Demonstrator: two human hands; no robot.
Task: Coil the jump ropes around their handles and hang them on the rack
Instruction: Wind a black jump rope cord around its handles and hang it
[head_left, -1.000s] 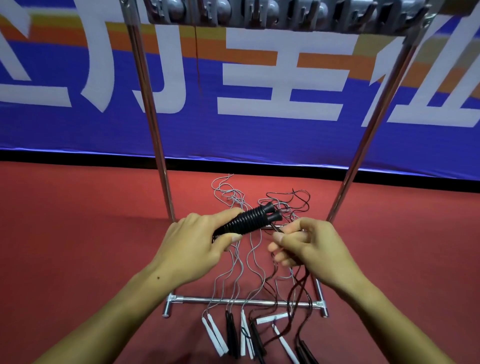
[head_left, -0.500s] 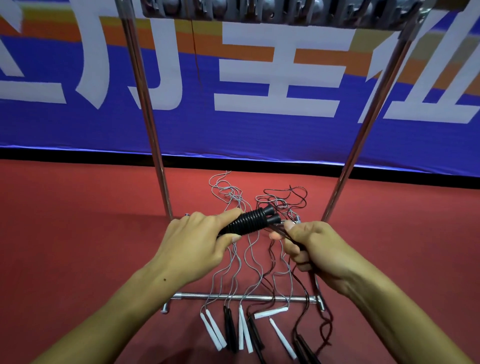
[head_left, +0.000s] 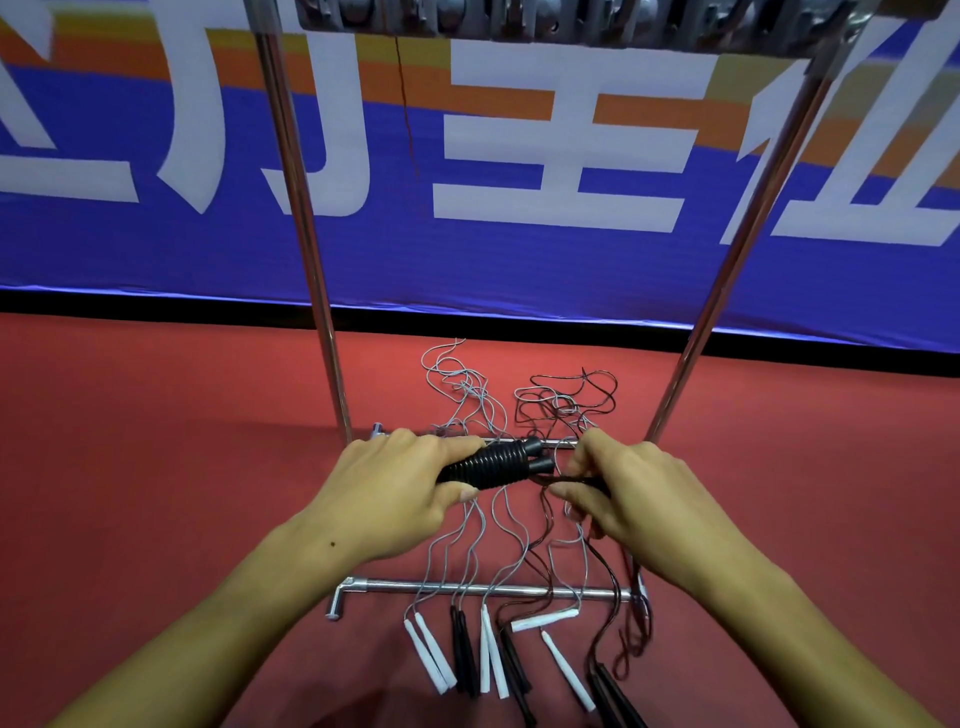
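Since the earlier frame, the right hand (head_left: 644, 499) has swung from below the handle tips to beside them, drawing the black cord (head_left: 566, 479) taut across at 3 o'clock. Its fingers pinch that cord. At centre, the left hand (head_left: 395, 493) clenches the paired black handles (head_left: 493, 462), already wrapped in tight black coils, just above the red floor (head_left: 156, 467).

Below, at 6 o'clock, uncoiled jump ropes (head_left: 488, 654) with white and black handles lie across the rack's (head_left: 311, 260) base bar, their thin grey and dark cords tangled toward 12 o'clock.

Judging by its kinks, the cord looks light, thin and springy, likely to unwind if tension drops; the handles seem rigid and are the best place to hold, with the cord pinched close to the coil.

Behind, a blue banner (head_left: 519, 260) carries large white characters, cropped; one reads "主".
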